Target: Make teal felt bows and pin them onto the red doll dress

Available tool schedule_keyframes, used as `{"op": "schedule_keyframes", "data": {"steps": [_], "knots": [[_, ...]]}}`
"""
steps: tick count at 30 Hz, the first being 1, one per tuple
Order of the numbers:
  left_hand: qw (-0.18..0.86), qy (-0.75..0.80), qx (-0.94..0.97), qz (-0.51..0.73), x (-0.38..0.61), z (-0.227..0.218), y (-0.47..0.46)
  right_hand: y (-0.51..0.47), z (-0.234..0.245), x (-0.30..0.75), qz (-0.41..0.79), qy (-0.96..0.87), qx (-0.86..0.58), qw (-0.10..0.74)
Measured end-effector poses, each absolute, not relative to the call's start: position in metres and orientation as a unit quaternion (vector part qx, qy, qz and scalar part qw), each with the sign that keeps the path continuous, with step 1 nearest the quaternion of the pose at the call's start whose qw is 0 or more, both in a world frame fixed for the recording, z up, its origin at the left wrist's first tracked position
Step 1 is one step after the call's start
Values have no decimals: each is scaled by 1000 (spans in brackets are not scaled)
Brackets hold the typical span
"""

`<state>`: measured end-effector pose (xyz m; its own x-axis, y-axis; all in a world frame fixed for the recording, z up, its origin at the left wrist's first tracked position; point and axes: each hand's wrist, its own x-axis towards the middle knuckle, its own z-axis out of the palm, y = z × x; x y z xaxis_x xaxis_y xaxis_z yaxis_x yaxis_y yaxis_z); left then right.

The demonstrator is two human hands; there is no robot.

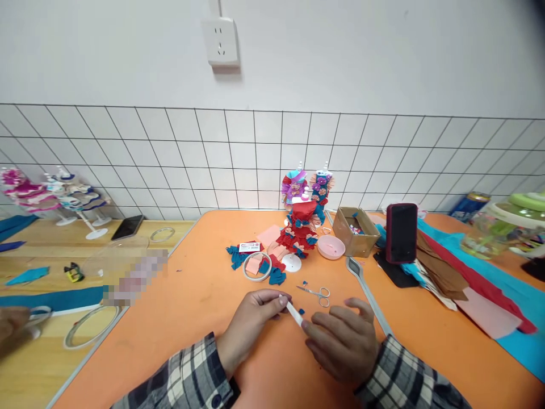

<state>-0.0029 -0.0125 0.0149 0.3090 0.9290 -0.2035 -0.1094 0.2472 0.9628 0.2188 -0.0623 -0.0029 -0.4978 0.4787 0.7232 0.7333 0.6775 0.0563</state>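
Note:
My left hand (251, 324) and my right hand (340, 341) meet low over the orange table (196, 295). Between them runs a short white stick (294, 313) with a small blue scrap at its right end. My left fingers pinch the stick's left end. The thumb and forefinger of my right hand close on its right end; the other right fingers are curled loosely. Small silver scissors (317, 292) lie just beyond my hands. Further back stands a doll in a red and blue ruffled dress (300, 233) on a white base.
Blue fabric pieces and a tape ring (256, 267) lie by the doll, with a pink dish (331, 247), a cardboard box (355, 230) and a propped dark phone (401, 233). Coloured sheets (468, 284) are spread at the right. Another person's hand (12, 324) shows at far left.

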Motion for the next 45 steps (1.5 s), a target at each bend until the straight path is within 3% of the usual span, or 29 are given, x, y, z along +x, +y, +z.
{"op": "schedule_keyframes", "data": {"steps": [4, 8, 11, 16, 20, 24, 27, 32, 39, 45], "knots": [[603, 462, 523, 386, -7, 17, -6, -49, 21, 210, 30, -770, -425, 475], [625, 441, 515, 388, -6, 16, -7, -35, 22, 194, 278, -754, -447, 394], [640, 440, 493, 393, -5, 15, -10, -34, 16, 183, 356, -731, -467, 348], [830, 332, 272, 356, -8, 9, -9, -34, 12, 184, 299, -719, -517, 357], [846, 267, 233, 398, -11, 9, -1, -32, 6, 190, 319, -697, -536, 353], [641, 391, 478, 456, -12, 15, -3, -31, -4, 190, 307, -651, -595, 357], [435, 432, 682, 398, -7, 17, -12, -34, -7, 184, 272, -676, -588, 350], [345, 421, 762, 351, 2, 9, -20, -42, -7, 178, 232, -722, -551, 347], [487, 477, 628, 375, 0, 2, -6, -41, -4, 181, 263, -719, -544, 343], [704, 418, 379, 432, -7, -3, 1, -35, 0, 191, 299, -696, -561, 334]]}}
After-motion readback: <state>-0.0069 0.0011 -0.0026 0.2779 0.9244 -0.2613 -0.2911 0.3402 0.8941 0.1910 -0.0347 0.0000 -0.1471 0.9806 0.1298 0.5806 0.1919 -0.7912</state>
